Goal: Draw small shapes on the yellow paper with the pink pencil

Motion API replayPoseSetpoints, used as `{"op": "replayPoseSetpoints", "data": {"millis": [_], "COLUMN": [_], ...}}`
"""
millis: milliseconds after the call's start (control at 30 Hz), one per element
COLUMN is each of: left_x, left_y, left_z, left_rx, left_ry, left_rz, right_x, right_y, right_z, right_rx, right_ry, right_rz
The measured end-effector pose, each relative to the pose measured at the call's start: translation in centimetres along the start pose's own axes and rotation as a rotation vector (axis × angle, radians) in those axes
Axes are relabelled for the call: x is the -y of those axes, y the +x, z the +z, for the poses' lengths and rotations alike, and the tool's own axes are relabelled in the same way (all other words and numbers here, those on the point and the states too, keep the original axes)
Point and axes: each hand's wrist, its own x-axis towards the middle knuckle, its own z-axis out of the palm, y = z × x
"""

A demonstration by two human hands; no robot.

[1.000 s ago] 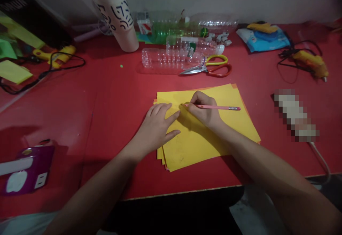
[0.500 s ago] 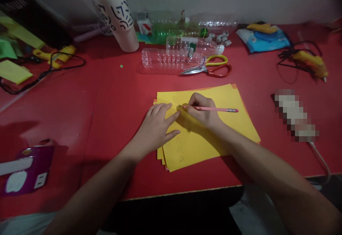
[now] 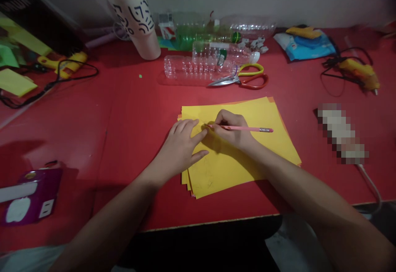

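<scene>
A pink pencil (image 3: 247, 128) is gripped in my right hand (image 3: 233, 131), its tip down at the upper left part of a yellow sheet of paper (image 3: 241, 169). The eraser end points right. That sheet tops an uneven stack with yellow and orange edges showing. Flat on the stack's left edge rests my left hand (image 3: 182, 146), fingers spread, its thumb and forefinger beside the pencil tip. Faint pencil marks show near the tip and towards the sheet's lower left corner.
Behind the paper lie scissors (image 3: 238, 81) and clear plastic bottles (image 3: 198, 69). A white tumbler (image 3: 139, 24) stands at back left. Yellow glue guns (image 3: 360, 74) with cords lie at both sides. A purple package (image 3: 34, 193) sits front left, a wipes pack (image 3: 305, 44) back right.
My right hand and the pencil have shifted slightly left and down across the sheet. My left hand stays in place.
</scene>
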Motion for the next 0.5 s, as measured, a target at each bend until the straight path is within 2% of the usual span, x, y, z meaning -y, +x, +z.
{"op": "replayPoseSetpoints", "data": {"millis": [333,433,500], "left_x": [-0.02,-0.03,-0.01], "left_y": [-0.02,-0.03,-0.04], "left_z": [0.08,0.12,0.16], "left_rx": [-0.015,-0.015,-0.012], "left_ry": [0.018,0.026,0.027], "left_rz": [-0.003,-0.001,-0.004], "right_x": [0.32,0.26,0.19], "right_y": [-0.03,0.07,0.28], "right_z": [0.07,-0.1,-0.26], "right_rx": [0.011,0.008,-0.018], "right_ry": [-0.006,0.049,0.147], "right_rz": [0.034,0.053,0.123]}}
